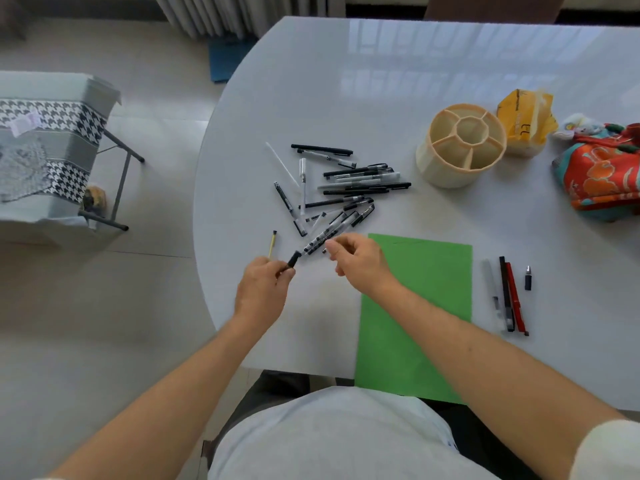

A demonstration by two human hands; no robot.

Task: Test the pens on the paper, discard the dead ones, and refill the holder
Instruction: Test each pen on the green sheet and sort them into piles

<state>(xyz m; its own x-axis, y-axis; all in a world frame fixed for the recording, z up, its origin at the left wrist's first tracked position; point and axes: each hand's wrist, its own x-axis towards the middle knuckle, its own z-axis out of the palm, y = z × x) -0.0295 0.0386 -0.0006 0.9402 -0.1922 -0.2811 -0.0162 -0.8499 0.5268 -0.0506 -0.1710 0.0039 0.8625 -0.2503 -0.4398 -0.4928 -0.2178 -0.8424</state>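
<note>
A clear pen with black markings (317,241) is held slantwise over the white table (450,71), left of the green paper (415,306). My left hand (261,289) pinches the black cap (293,259) at the pen's lower end. My right hand (356,261) grips the barrel with its fingertips. I cannot tell whether the cap is on or off the pen. A loose pile of black and clear pens (346,181) lies just beyond my hands. The cream pen holder (462,143), with divided compartments, stands empty at the back right.
Three pens (509,296) and a small loose cap (528,278) lie right of the paper. A thin yellow stick (272,244) rests near the table's left edge. A yellow bag (523,123) and a colourful cloth bundle (602,171) sit far right. A chair (52,150) stands off the table's left.
</note>
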